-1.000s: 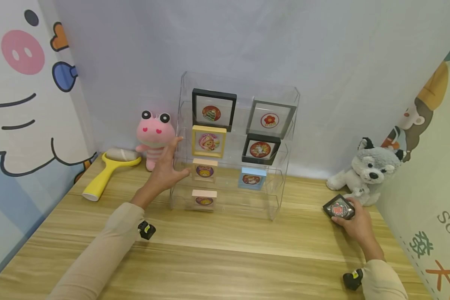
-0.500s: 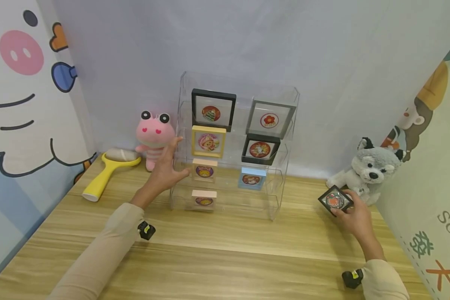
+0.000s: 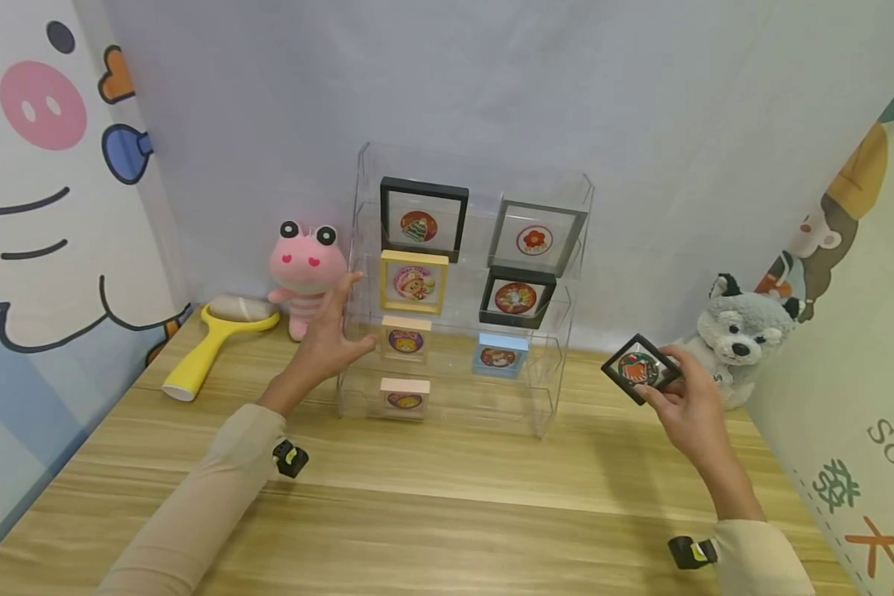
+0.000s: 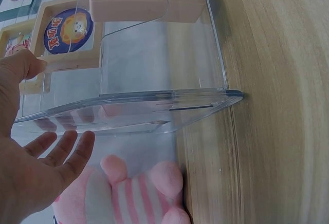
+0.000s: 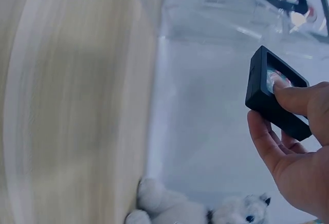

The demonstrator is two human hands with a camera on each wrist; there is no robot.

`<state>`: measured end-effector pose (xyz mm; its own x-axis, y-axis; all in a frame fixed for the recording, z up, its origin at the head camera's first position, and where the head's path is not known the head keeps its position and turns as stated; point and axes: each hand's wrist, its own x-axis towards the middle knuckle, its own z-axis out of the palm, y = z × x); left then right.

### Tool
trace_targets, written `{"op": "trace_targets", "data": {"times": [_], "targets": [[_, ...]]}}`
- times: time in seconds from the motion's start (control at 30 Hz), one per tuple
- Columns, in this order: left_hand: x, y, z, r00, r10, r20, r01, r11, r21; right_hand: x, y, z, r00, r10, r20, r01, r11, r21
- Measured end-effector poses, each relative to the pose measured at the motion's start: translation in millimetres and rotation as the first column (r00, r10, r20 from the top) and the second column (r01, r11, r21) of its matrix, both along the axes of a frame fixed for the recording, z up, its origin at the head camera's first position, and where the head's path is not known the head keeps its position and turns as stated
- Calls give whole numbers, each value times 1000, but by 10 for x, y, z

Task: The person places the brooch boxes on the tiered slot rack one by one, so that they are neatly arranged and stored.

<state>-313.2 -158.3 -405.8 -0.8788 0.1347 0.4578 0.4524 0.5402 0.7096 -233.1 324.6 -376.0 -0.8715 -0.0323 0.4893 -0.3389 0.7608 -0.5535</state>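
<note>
A clear acrylic display rack (image 3: 454,414) stands mid-table with small picture frames on its tiers. Beside its left side, my left hand (image 3: 329,338) has its fingers spread, fingertips right at the side panel. The left thumb reaches across the front, near a cream frame (image 4: 67,34) with a purple round picture. Off to the right, my right hand (image 3: 693,406) pinches a small black picture frame (image 3: 632,369) by one corner. The thumb lies over its face and the fingers are behind. This frame is tilted, raised above the table, and has a red and green round picture.
Behind the left hand stands a pink plush toy (image 3: 309,269), with a yellow-handled lint roller (image 3: 216,343) to its left. A grey and white plush dog (image 3: 745,339) sits behind the right hand. Pale cloth (image 3: 484,74) hangs behind the rack.
My right hand has lifted the black frame off the right side of the table and carried it up and left, away from the plush dog. The left hand stays where it was.
</note>
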Motion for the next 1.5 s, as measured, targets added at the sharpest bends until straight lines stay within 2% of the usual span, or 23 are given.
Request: {"op": "trace_targets", "data": {"times": [0.17, 0.47, 0.7, 0.83, 1.0, 1.17, 1.33, 1.5], "targets": [[0, -3, -3, 1000, 2, -6, -2, 1000, -3, 45, -227, 57, 992, 75, -104, -73, 997, 25], [0, -3, 2, 1000, 0, -10, 0, 1000, 0, 31, -608, 35, 954, 226, -196, -203, 970, 131], [3, -4, 6, 1000, 3, -6, -3, 1000, -4, -24, -902, -65, 928, 327, -178, -293, 936, 193], [-1, -3, 6, 1000, 2, -19, -2, 1000, -4, -70, -1044, -162, 909, 380, -170, -329, 907, 263], [-7, -5, -4, 1000, 8, -15, -8, 1000, -9, -156, -1150, -316, 879, 429, -206, -330, 861, 386], [-5, 0, -6, 1000, 10, -13, -10, 1000, -7, -244, -1206, -462, 856, 463, -231, -326, 828, 456], [-4, 4, -5, 1000, 7, -12, -7, 1000, 0, -272, -1250, -553, 855, 467, -226, -326, 822, 467], [1, 5, -3, 1000, 5, -9, -5, 1000, 7, -263, -1274, -624, 869, 449, -210, -318, 830, 458]]}}
